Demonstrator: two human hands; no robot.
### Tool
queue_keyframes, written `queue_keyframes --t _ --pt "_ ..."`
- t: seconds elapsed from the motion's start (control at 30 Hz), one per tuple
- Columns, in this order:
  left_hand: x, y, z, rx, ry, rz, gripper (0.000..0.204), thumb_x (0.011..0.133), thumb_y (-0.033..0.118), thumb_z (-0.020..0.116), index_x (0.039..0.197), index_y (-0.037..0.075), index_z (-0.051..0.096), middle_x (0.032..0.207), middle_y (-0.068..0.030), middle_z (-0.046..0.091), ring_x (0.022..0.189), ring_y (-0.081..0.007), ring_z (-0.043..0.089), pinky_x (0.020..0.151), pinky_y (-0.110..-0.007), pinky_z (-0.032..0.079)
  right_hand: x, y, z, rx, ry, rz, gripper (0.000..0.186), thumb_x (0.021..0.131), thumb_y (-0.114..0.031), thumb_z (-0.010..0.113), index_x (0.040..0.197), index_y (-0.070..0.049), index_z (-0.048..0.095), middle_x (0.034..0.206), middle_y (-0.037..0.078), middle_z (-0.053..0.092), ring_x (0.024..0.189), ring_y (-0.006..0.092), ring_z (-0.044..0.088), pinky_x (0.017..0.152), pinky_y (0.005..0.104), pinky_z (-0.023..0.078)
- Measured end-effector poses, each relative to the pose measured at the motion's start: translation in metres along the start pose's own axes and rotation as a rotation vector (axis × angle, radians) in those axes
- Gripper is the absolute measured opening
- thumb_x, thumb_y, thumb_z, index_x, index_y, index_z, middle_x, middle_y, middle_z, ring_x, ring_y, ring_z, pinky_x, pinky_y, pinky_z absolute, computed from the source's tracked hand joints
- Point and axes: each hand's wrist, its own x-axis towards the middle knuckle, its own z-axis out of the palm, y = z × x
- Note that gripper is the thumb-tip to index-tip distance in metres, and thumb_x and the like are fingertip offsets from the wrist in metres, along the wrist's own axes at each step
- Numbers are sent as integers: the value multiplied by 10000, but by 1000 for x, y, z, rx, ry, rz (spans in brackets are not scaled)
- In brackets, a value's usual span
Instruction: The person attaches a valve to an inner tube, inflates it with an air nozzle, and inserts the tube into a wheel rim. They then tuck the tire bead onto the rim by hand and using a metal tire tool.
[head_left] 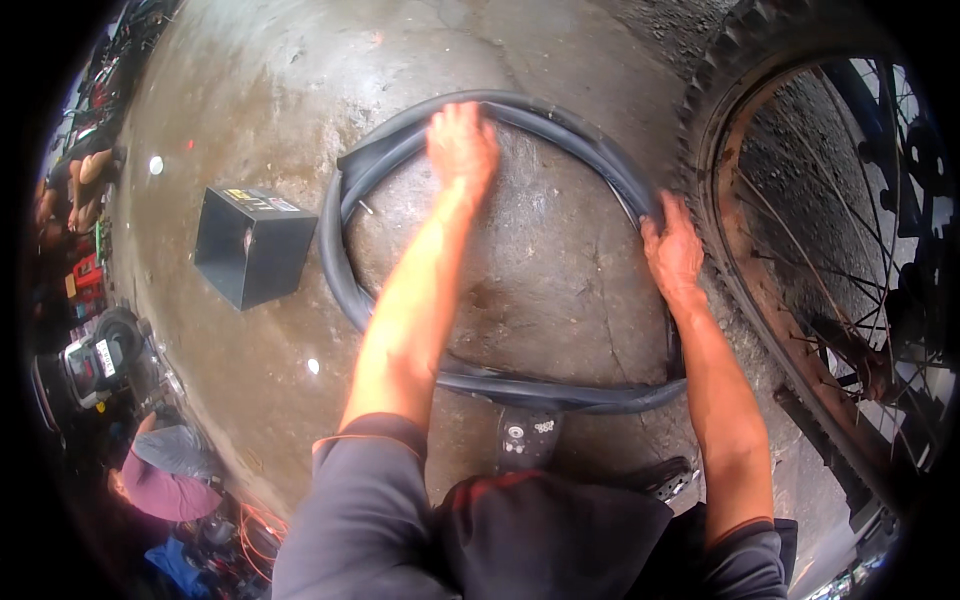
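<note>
A dark grey rubber inner tube lies in a loose ring on the concrete floor before me. It is flat and folded over at its upper left, and a short thin valve stem sticks inward there. My left hand reaches across the ring, its fingers curled over the far part of the tube. At the right side of the ring, my right hand grips the tube, thumb toward the inside. Its fingertips are partly hidden.
Close on the right stands a spoked wheel with a knobby tyre and rusty rim. An open dark box sits left of the ring. My shoe is by the tube's near edge. Other people, one in a purple shirt, are at the far left.
</note>
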Motion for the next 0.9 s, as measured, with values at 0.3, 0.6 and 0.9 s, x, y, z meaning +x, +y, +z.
queue_keyframes --t 0.3,0.6,0.9 --pt "32 -28 -24 79 -406 -120 451 884 357 709 1198 37 667 1289 -170 606 1266 -356 519 1079 -485 401 52 -32 18 25 95 -219 570 944 -238 653 1462 -85 469 1410 204 551 1272 433 539 1029 515 471" --pt "25 -40 -16 32 -362 -17 795 879 294 719 1574 190 348 1624 -211 302 1520 -417 235 1211 -576 263 81 -42 19 16 -79 -188 471 961 -294 609 1345 -23 581 1266 223 631 1197 422 570 1031 480 441" --pt "34 -44 -12 190 -398 136 952 813 181 769 1607 170 245 1390 -171 489 1254 -355 494 1095 -528 366 90 -63 20 -46 -74 -381 574 861 -127 697 1403 -38 529 1185 201 635 1140 416 589 985 478 475"
